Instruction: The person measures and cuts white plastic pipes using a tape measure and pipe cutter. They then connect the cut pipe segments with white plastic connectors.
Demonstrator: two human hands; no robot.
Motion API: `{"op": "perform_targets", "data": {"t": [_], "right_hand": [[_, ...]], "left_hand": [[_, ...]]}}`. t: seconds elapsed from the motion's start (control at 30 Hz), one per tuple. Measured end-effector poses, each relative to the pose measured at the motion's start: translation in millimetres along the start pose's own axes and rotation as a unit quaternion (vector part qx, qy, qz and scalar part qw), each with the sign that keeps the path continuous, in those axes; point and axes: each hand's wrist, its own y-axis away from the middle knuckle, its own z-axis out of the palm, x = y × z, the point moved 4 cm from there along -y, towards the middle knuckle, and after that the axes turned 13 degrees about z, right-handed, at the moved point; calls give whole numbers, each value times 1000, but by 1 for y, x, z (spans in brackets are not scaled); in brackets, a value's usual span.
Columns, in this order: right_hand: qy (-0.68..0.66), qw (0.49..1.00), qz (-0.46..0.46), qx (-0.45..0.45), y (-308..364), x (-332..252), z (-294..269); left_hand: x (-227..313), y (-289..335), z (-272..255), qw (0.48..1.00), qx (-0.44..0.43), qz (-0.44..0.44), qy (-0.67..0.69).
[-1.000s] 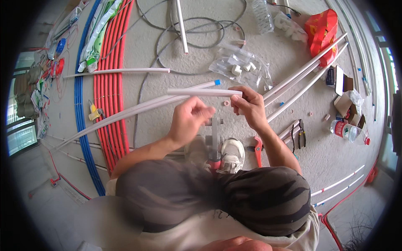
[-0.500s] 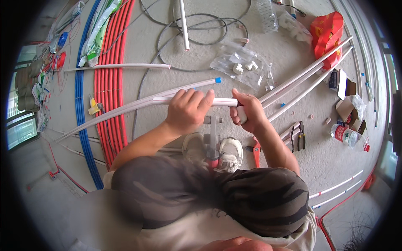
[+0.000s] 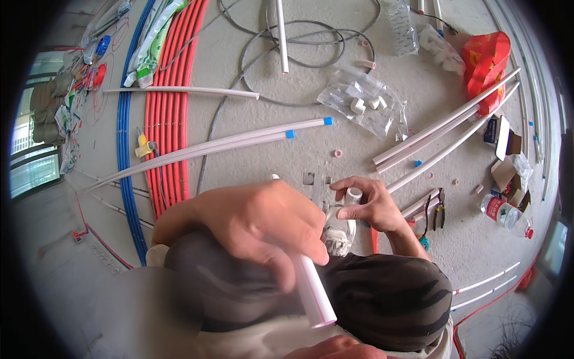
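My left hand [image 3: 263, 221] is closed around a white plastic pipe [image 3: 315, 296]. The pipe slants back over my lap, and its pink-edged end points toward me. A white pipe fitting [image 3: 354, 195] sits between the thumb and fingers of my right hand [image 3: 379, 206], apart from the pipe; its full shape is partly hidden. Just beyond my shoe [image 3: 341, 234] stands a tool with a flat upright metal part [image 3: 315, 186], mostly covered by my left hand. An orange-red handled tool [image 3: 374, 239] lies beside the shoe.
Long white pipes with blue ends [image 3: 239, 143] lie ahead, across red pipes [image 3: 167, 131] and blue pipes [image 3: 124, 149]. More white pipes [image 3: 448, 119] lie at right, near pliers [image 3: 441, 209], a plastic bottle [image 3: 502, 212] and a red bag [image 3: 487, 63]. A clear bag [image 3: 359, 99] holds white fittings.
My left hand has drawn back toward my lap, swinging the pipe from crosswise to pointing at me. My right hand, with the fitting, has moved away from the pipe's end and slightly nearer me.
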Motion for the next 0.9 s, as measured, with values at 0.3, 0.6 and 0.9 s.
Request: {"op": "perform_targets", "data": {"t": [0.3,0.6,0.9], "right_hand": [[-184,982,-32,-36,-2,60,21],[-340,937,-37,-68,-32,50,41],[-331,889,-54,312,32,111,-50]], "left_hand": [[-39,116,-7,835,112,-401,-359],[-93,117,29,867,32,-354,-349],[-79,191,-25,757,358,-459,-297]]}}
